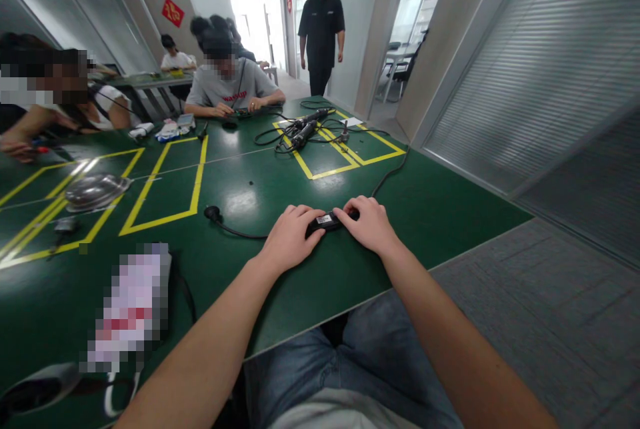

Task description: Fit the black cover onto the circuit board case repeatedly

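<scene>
A black power adapter (326,221) with a white label lies across the near part of the green table. My left hand (290,237) is closed around its left end, thumb along the near side. Its right end is gripped by my right hand (367,224), which hides part of that end. From the left side a black cord runs to a round black plug (213,214) resting on the table. Another black cable (387,179) leaves beyond my right hand and curves toward the far side.
Black handheld tools (305,132) with tangled cables lie on yellow-taped rectangles. A shiny metal bowl-like piece (97,191) sits at left, a blurred-out pale package (131,309) nearer me. Two people work across the green table (440,202); another person (323,32) stands behind. Its right edge borders carpet.
</scene>
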The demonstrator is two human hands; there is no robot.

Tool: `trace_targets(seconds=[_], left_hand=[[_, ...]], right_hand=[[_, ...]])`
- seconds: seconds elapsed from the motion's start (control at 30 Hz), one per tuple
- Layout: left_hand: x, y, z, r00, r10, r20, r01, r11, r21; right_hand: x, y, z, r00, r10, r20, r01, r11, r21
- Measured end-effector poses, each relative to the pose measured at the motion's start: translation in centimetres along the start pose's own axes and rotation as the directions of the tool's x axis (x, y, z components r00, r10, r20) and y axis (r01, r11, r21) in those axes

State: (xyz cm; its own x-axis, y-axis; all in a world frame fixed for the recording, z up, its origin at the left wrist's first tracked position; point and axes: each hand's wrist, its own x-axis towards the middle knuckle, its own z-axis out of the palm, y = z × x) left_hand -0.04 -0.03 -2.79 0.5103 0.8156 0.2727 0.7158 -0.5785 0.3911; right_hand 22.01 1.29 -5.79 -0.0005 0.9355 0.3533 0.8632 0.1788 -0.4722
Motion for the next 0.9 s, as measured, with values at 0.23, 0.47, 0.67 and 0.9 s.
trace_targets(seconds=[0.23, 0.47, 0.67, 0.9], left_hand=[[-0.03, 0.09, -0.1, 1.0, 0.002, 0.011, -0.002, 1.0, -0.002], [-0.04, -0.01, -0.12, 1.0, 0.005, 0.013, -0.005, 1.0, -0.005], [-0.02, -0.02, -0.05, 1.0, 0.018, 0.002, -0.018, 1.0, 0.004], [-0.03, -0.2, 0.01, 0.999, 0.033, 0.004, -0.033, 0.999, 0.012]], right_hand=[[0.02, -0.18, -0.24, 1.0, 0.006, 0.013, -0.005, 1.0, -0.004], [0.03, -0.39, -0.47, 0.999, 0.017, 0.032, -0.017, 1.0, 0.002], [0.02, -0.42, -0.43, 1.0, 0.02, 0.021, -0.02, 1.0, 0.001], [0.06, -0.09, -0.19, 1.0, 0.013, 0.021, -0.013, 1.0, -0.002]])
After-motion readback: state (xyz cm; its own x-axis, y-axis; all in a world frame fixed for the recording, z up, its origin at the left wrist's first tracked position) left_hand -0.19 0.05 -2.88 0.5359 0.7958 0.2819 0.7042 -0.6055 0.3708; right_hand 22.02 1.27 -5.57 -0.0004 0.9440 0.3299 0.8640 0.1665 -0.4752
